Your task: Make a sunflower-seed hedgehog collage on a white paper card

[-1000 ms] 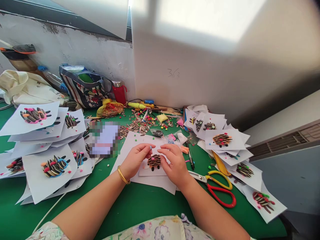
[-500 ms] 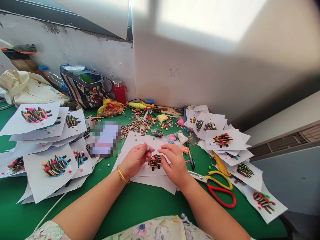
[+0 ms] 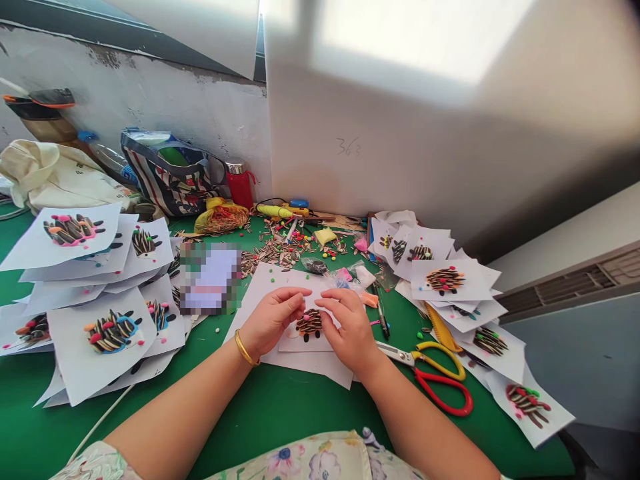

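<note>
My left hand [image 3: 274, 319], with a gold bangle at the wrist, is closed in a pinch above the white paper; what sits between thumb and forefinger is hidden. Facing it, my right hand [image 3: 351, 328] curves over the right side of a small card with thumb and fingers apart, and nothing shows between them. Between the hands lies the card's hedgehog-like figure of striped seeds [image 3: 309, 323], with dark oval feet and a pink dot. Beneath the card are larger white sheets [image 3: 250, 293].
Stacks of seed-picture cards stand at left [image 3: 105, 373] and right [image 3: 450, 293]. Open scissors [image 3: 443, 377] lie beside my right forearm. Behind the sheets are loose seeds [image 3: 280, 250], small bags of coloured clay [image 3: 325, 235], and a red bottle [image 3: 240, 185].
A small blue ball seen at my left fingertips is now out of sight, and the left forefinger has extended over the thumb. The right hand has barely moved.
</note>
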A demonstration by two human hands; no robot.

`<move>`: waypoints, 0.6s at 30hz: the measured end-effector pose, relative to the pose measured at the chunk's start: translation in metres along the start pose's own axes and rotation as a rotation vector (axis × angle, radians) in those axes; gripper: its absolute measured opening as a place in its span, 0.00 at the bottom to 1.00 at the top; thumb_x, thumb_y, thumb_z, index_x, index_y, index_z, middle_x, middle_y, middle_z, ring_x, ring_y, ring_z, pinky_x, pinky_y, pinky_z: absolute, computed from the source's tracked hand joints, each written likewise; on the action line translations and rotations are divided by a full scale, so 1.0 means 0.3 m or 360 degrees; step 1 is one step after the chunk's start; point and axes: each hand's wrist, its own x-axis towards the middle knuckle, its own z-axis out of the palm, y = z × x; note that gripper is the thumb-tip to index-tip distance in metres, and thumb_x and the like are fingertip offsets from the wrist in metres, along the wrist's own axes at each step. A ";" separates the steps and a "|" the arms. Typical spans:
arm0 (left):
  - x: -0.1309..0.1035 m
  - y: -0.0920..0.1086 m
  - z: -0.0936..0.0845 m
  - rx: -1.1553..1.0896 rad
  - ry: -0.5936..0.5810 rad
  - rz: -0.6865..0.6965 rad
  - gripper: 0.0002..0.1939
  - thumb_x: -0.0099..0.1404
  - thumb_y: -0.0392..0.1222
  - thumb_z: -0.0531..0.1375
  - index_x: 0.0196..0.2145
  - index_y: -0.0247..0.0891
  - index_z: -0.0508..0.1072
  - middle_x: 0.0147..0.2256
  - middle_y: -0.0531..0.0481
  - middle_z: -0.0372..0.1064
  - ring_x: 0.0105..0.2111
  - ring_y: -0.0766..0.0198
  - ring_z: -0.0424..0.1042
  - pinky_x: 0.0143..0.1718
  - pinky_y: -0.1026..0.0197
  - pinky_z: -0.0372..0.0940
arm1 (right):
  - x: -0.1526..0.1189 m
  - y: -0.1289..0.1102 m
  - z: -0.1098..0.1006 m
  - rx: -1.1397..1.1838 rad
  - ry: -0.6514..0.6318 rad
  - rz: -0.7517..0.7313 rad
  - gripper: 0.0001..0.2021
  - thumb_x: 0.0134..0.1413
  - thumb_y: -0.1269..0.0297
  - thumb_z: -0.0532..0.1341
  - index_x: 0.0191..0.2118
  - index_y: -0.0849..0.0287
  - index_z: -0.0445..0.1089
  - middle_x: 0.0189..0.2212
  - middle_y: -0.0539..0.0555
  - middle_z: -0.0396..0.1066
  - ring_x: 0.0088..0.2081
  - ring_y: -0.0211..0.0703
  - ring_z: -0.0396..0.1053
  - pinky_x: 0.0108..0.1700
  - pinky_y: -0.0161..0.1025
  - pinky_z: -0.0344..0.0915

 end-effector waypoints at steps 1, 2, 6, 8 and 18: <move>0.000 0.000 0.003 -0.0011 0.0007 -0.0005 0.18 0.55 0.47 0.70 0.42 0.37 0.79 0.30 0.51 0.69 0.30 0.70 0.66 0.35 0.65 0.63 | 0.001 0.000 0.000 0.0000 -0.0002 0.0000 0.15 0.59 0.73 0.57 0.49 0.52 0.71 0.47 0.56 0.68 0.50 0.48 0.66 0.52 0.51 0.65; 0.000 0.001 0.005 -0.0023 0.0010 -0.0009 0.20 0.55 0.47 0.70 0.45 0.38 0.78 0.32 0.51 0.69 0.31 0.69 0.67 0.37 0.64 0.64 | 0.001 0.000 0.000 0.0000 -0.0004 0.0001 0.15 0.59 0.73 0.57 0.49 0.52 0.71 0.47 0.56 0.68 0.50 0.49 0.66 0.52 0.51 0.65; -0.001 0.003 0.010 0.0049 -0.0005 0.0002 0.19 0.56 0.50 0.69 0.42 0.37 0.78 0.29 0.52 0.67 0.29 0.69 0.65 0.34 0.64 0.63 | 0.001 0.000 0.001 0.0002 -0.0007 0.0004 0.15 0.59 0.73 0.57 0.49 0.52 0.71 0.47 0.56 0.68 0.51 0.48 0.66 0.52 0.51 0.65; -0.003 0.003 0.008 0.0155 -0.0008 0.0038 0.16 0.56 0.51 0.69 0.34 0.35 0.76 0.25 0.53 0.65 0.26 0.70 0.62 0.30 0.65 0.59 | 0.000 0.000 0.000 0.0002 -0.0008 0.0004 0.15 0.59 0.73 0.57 0.49 0.52 0.71 0.47 0.56 0.68 0.51 0.48 0.66 0.52 0.51 0.65; 0.000 0.002 0.009 0.0113 0.0028 0.0010 0.20 0.56 0.51 0.69 0.41 0.36 0.77 0.32 0.49 0.69 0.32 0.66 0.66 0.36 0.63 0.62 | 0.000 0.001 0.000 0.0002 -0.0004 0.0020 0.15 0.59 0.73 0.57 0.49 0.51 0.71 0.47 0.56 0.69 0.50 0.49 0.66 0.52 0.52 0.65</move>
